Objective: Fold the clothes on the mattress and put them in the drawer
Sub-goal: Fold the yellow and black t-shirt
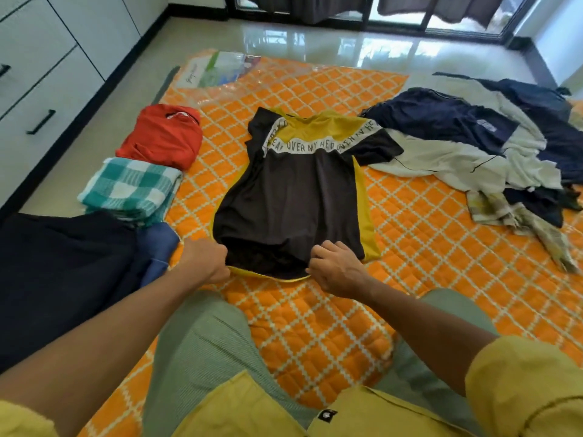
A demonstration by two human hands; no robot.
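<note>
Your left hand (206, 261) and right hand (336, 268) pinching the shirt (290, 190) hem, folded pile (138, 187) left of shirt, loose heap (479, 146) right of it

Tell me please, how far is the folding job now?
Partly done. A red shirt and a checked cloth lie folded at the mattress edge. The left hand and right hand grip the hem of the black and yellow shirt. A heap of clothes waits unfolded, and nothing is in the drawers.

Glossy tiled floor (315, 42), dark curtains (426, 7) over glass doors (397, 25).
</note>
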